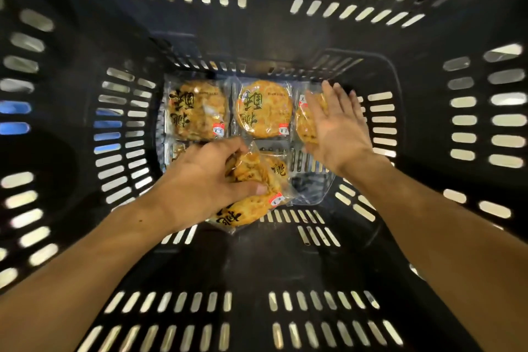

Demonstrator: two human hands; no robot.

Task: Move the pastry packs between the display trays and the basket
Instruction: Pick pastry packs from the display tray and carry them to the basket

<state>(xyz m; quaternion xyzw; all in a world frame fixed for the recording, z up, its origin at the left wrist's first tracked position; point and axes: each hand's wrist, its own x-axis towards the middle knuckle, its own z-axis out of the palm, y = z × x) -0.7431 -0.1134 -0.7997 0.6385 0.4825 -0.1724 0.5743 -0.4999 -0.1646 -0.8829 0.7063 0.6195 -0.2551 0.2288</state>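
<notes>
I look straight down into a deep black slotted basket (368, 71). Clear packs of round golden pastries with black lettering lie on its floor: one at the back left (197, 108), one in the back middle (264, 108). My left hand (205, 177) grips two stacked pastry packs (251, 188) near the front. My right hand (334, 123) hovers with straight spread fingers over a third back-row pack (304, 126), covering most of it. Another pack (178, 151) peeks out behind my left hand.
The basket's tall slotted walls (120, 134) close in on all sides. Bare slotted floor (308, 163) shows at the front right, between my two hands. Light and a patch of blue show through the slots on the left.
</notes>
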